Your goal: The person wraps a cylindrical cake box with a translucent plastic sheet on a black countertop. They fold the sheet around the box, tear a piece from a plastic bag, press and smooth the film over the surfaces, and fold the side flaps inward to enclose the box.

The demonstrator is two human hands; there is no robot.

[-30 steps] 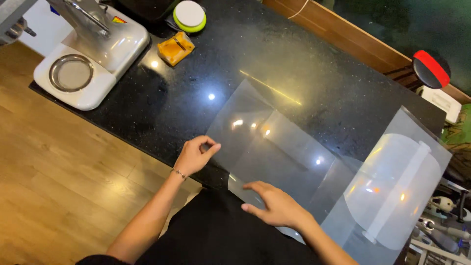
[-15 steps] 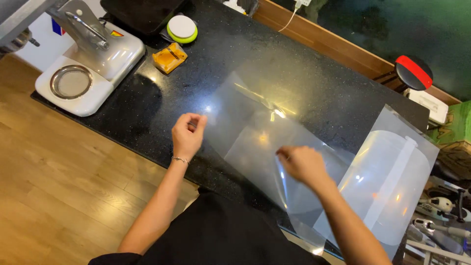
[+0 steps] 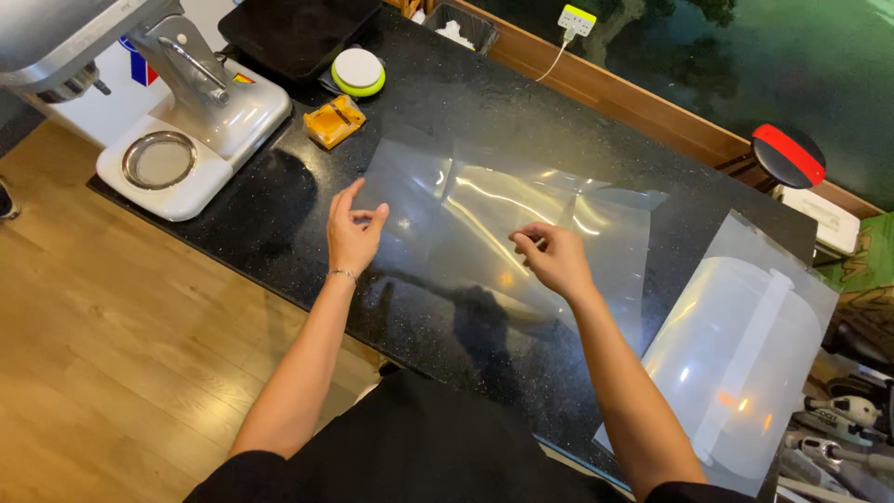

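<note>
A clear, glossy plastic sheet (image 3: 484, 210) is lifted and bent above the black stone counter (image 3: 279, 214). My left hand (image 3: 352, 231) pinches the sheet's left edge between thumb and fingers. My right hand (image 3: 557, 259) pinches the sheet near its middle, fingers closed on the film. The sheet curves upward between the two hands and catches bright light reflections. More clear film (image 3: 605, 279) lies flat on the counter under my right hand and to its right.
A stand mixer (image 3: 177, 112) stands at the counter's left end. A small orange object (image 3: 333, 121), a round green-and-white lid (image 3: 358, 71) and a dark tray (image 3: 293, 33) sit behind. A curled stack of clear sheets (image 3: 745, 354) lies at right. Wooden floor (image 3: 112, 373) lies below left.
Both hands have lifted the sheet off the counter and moved it away from me. It was flat a second ago; now it bends up between my hands.
</note>
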